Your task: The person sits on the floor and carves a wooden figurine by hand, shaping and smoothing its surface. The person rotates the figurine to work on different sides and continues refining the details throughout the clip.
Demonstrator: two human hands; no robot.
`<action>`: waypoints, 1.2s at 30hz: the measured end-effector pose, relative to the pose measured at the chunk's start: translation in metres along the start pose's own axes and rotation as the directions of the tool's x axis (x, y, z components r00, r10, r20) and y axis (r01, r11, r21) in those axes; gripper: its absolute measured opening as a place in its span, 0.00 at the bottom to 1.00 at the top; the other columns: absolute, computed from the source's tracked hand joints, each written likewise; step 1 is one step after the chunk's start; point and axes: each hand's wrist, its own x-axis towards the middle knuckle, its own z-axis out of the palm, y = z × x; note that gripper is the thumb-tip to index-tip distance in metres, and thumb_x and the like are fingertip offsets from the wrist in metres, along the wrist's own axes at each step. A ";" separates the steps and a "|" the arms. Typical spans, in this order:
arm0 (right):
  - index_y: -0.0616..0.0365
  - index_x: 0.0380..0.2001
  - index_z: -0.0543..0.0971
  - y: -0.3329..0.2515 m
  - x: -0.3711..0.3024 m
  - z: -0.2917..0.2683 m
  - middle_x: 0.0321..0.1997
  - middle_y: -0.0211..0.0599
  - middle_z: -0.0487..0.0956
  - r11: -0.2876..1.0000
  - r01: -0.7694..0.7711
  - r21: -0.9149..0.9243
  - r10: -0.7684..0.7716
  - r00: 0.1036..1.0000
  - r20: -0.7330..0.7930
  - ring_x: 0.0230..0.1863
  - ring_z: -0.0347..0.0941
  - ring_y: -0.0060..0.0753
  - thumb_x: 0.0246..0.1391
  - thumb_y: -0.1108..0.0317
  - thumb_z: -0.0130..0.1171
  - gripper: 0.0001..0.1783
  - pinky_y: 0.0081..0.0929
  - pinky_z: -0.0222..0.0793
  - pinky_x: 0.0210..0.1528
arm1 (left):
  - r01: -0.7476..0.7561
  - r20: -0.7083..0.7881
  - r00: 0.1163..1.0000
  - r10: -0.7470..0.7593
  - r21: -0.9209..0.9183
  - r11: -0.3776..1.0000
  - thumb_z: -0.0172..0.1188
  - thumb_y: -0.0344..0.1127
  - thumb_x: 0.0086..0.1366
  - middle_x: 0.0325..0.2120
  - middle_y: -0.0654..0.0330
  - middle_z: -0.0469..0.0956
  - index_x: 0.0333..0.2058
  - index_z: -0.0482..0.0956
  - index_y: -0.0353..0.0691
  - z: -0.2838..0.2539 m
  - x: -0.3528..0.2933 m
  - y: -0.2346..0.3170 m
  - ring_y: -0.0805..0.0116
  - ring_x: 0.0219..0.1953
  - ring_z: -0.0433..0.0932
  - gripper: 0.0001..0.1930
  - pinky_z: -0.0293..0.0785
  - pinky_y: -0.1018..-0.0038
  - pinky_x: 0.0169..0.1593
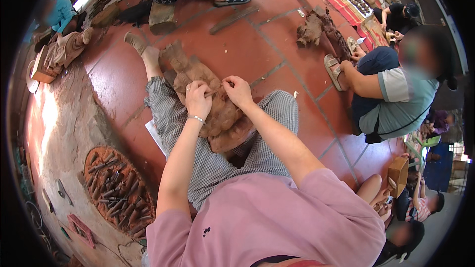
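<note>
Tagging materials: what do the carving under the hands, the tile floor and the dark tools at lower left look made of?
Carving: probably wood, matte, unvarnished-looking; brown, cut relief.
Tile floor: likely fired clay, faint sheen; orange-red, grey joints, reflections.
Dark tools: probably dull metal, perhaps partly wood; slim greyish shafts, too small to be sure.

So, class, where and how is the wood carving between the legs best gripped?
Probably by the far end of the wood carving, coming from the far right: that end looks narrower than the middle, where the left hand and right hand are, and the left leg flanks the other side.
</note>
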 end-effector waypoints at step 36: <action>0.55 0.31 0.83 -0.005 -0.004 -0.001 0.39 0.40 0.80 0.995 -0.094 0.011 0.094 0.995 0.036 0.47 0.75 0.46 0.51 0.61 0.56 0.11 0.42 0.70 0.50 | -0.058 0.108 0.993 0.053 0.052 0.997 0.67 0.26 0.45 0.43 0.64 0.77 0.24 0.80 0.43 -0.018 -0.010 -0.003 0.57 0.49 0.72 0.06 0.68 0.60 0.50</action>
